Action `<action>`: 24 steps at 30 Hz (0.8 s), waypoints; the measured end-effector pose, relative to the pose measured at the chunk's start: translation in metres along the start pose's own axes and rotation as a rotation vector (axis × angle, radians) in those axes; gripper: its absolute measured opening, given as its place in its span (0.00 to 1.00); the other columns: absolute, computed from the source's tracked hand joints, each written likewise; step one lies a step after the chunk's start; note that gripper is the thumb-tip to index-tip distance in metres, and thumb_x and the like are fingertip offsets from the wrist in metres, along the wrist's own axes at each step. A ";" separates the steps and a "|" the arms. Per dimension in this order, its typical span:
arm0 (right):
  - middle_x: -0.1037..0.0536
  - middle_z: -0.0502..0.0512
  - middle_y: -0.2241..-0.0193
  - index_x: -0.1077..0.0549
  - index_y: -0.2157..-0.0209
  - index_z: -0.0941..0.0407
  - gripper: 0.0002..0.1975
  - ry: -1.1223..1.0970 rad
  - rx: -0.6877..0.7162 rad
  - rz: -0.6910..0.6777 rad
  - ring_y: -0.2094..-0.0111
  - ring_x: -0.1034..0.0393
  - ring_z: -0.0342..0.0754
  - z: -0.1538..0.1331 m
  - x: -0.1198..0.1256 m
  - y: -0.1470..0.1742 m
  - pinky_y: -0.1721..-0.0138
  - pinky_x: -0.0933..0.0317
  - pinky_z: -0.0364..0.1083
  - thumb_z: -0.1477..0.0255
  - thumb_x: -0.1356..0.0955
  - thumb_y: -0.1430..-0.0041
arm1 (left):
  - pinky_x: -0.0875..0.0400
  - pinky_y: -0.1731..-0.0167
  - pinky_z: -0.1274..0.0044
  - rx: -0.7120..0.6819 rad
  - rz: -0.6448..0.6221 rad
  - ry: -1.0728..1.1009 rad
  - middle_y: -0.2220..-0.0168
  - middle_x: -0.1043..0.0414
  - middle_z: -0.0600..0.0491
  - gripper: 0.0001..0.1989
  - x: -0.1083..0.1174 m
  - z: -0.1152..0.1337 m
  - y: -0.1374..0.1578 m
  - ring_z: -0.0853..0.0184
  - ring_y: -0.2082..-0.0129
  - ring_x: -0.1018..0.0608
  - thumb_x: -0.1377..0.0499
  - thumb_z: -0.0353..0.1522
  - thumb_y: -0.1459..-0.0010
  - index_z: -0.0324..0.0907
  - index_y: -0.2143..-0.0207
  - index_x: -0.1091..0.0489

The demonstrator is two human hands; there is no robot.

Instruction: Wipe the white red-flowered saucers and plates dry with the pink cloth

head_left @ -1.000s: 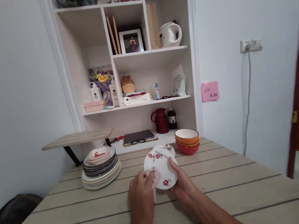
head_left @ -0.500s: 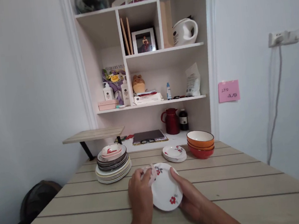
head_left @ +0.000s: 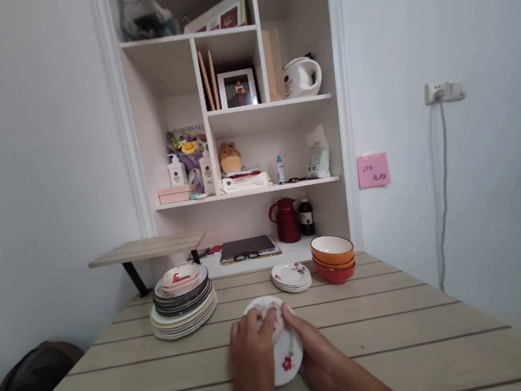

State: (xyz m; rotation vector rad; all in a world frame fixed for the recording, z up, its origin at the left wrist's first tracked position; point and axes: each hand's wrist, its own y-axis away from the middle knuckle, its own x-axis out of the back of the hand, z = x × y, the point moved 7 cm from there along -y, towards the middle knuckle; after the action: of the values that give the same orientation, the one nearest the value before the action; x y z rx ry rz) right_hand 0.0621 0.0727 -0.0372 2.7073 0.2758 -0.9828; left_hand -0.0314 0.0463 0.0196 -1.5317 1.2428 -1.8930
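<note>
A small white plate (head_left: 286, 348) with red flowers is tilted above the front of the table. My right hand (head_left: 314, 351) grips its right edge, thumb on the face and fingers behind. Pressed against the plate's upper face is a crumpled pale pink cloth (head_left: 275, 327), held under the fingers of my left hand (head_left: 253, 353); part of it is hidden by those fingers. Beyond the hands lies a short stack of similar flowered plates (head_left: 291, 276).
To the left stands a tall stack of plates (head_left: 184, 314) topped by small pink dishes (head_left: 181, 275). Orange and red bowls (head_left: 333, 259) are nested at the right rear. A raised wooden shelf (head_left: 147, 248) overhangs the table's left back corner. A red jug (head_left: 286, 221) stands behind.
My left hand and the cloth have moved across the plate's face from its upper left edge toward the middle and right. The camera view has turned slightly right and up.
</note>
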 end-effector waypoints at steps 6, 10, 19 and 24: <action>0.16 0.62 0.66 0.26 0.53 0.63 0.26 -0.065 -0.043 -0.021 0.68 0.22 0.52 0.009 -0.004 -0.003 0.65 0.33 0.48 0.55 0.34 0.40 | 0.36 0.61 0.73 0.191 -0.152 -0.108 0.60 0.28 0.53 0.22 -0.002 -0.022 -0.005 0.66 0.60 0.26 0.42 0.21 0.43 0.52 0.51 0.27; 0.16 0.62 0.65 0.27 0.51 0.62 0.27 -0.175 -0.018 0.059 0.65 0.21 0.53 -0.009 0.008 -0.004 0.58 0.32 0.51 0.54 0.36 0.40 | 0.35 0.61 0.73 0.149 -0.251 -0.103 0.59 0.28 0.53 0.21 -0.011 -0.007 -0.001 0.64 0.60 0.26 0.42 0.23 0.42 0.53 0.49 0.28; 0.17 0.63 0.62 0.25 0.53 0.63 0.28 -0.276 0.039 -0.047 0.60 0.22 0.54 -0.024 0.006 -0.004 0.55 0.33 0.49 0.53 0.34 0.42 | 0.30 0.61 0.75 -0.027 -0.265 0.043 0.56 0.28 0.52 0.24 -0.020 0.026 0.011 0.64 0.61 0.25 0.43 0.22 0.45 0.51 0.48 0.30; 0.17 0.65 0.67 0.25 0.55 0.67 0.32 -0.308 -0.049 -0.121 0.63 0.22 0.54 -0.015 -0.003 0.000 0.56 0.33 0.49 0.50 0.36 0.41 | 0.29 0.59 0.74 -0.224 -0.073 0.103 0.53 0.29 0.50 0.25 -0.009 0.041 0.013 0.64 0.58 0.25 0.45 0.22 0.46 0.49 0.47 0.31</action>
State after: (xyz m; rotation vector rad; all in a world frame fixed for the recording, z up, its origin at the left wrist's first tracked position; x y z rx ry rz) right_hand 0.0686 0.0769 -0.0238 2.4727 0.3998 -1.3866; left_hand 0.0069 0.0312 0.0039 -1.6272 1.5083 -1.9553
